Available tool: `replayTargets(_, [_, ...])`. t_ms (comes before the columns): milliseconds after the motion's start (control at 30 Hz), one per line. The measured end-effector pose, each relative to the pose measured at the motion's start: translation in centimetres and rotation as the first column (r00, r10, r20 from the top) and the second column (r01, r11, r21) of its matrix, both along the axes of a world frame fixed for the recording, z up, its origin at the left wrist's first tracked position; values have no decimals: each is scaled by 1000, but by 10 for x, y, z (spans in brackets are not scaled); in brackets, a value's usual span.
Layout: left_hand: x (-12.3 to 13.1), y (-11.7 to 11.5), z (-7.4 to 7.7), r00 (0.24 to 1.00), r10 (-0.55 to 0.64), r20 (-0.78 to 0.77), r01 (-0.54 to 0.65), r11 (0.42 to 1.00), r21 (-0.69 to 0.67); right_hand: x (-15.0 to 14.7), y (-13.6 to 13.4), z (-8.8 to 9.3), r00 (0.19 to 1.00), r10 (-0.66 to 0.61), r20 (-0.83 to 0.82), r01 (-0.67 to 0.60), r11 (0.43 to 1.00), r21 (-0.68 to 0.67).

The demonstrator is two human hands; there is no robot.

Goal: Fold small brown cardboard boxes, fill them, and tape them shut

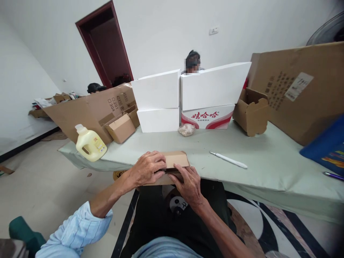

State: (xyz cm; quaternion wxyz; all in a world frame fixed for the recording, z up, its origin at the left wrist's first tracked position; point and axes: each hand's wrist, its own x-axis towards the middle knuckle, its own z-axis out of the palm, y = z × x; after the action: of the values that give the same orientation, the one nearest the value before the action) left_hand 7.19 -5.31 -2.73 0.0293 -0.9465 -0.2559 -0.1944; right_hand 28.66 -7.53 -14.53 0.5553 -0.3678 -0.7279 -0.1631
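A small flat brown cardboard box (176, 159) lies at the near edge of the green-covered table (268, 157). My left hand (146, 167) lies over the box's left part with its fingers curled onto the front flap. My right hand (189, 184) grips the box's front edge from below and in front, fingers bent around it. Both hands press on the same box. A white-handled knife (228, 159) rests on the table to the right of the box, apart from both hands.
A yellow detergent bottle (90, 144) stands at the table's left. Small brown cartons (120, 127) (251, 111), white boxes (157, 89) and a red-printed box (206, 116) line the back. A large cardboard sheet (301, 86) leans at right. A person sits behind the white boxes.
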Motion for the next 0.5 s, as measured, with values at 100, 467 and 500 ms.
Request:
replayTargets(100, [2, 0, -6, 1000, -2, 17, 1, 998, 59, 0, 0, 0, 1000, -7, 5, 7, 1000, -5])
replayTargets(467, [12, -3, 7, 966, 120, 229, -48, 954, -297, 0, -1, -2, 1000, 14, 10, -15, 1000, 23])
replayTargets(500, [13, -2, 8, 958, 152, 244, -64, 940, -334, 0, -2, -2, 1000, 18, 14, -18, 1000, 19])
